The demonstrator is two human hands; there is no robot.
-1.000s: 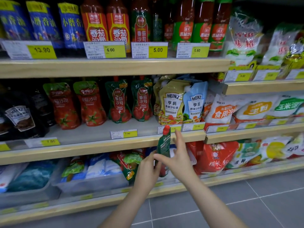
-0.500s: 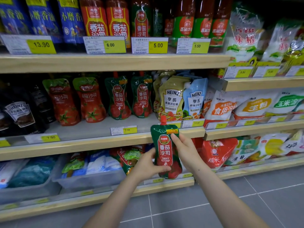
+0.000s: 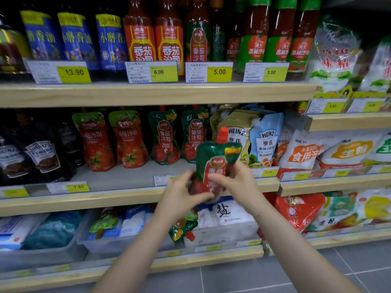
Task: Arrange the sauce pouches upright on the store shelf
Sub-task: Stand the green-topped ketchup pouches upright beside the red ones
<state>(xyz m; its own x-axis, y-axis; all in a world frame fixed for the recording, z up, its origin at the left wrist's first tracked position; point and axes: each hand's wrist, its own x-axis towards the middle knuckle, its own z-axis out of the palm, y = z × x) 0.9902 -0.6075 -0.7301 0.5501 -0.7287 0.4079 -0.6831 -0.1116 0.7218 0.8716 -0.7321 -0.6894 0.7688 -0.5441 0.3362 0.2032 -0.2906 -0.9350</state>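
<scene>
Both my forearms reach forward and up from the bottom of the view, bare, and they come close together at the hands. My left hand (image 3: 182, 197) is curled, with the thumb pointing to the right, and grips the pouch (image 3: 213, 163) low. My right hand (image 3: 237, 182) pinches it from the right side, fingers bent.

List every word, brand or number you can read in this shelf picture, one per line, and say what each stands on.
"13.90": yellow price tag, top shelf.
"6.00": price tag.
"5.00": price tag.
"5.50": price tag.
"7.90": price tag, middle shelf.
"12.00": price tag.
"HEINZ": light blue pouch.
"TOMATO KETCHUP": standing green pouch.
The held ketchup pouch, gripped by left hand and right hand: print blurred.
Small print on tags: unreadable.
</scene>
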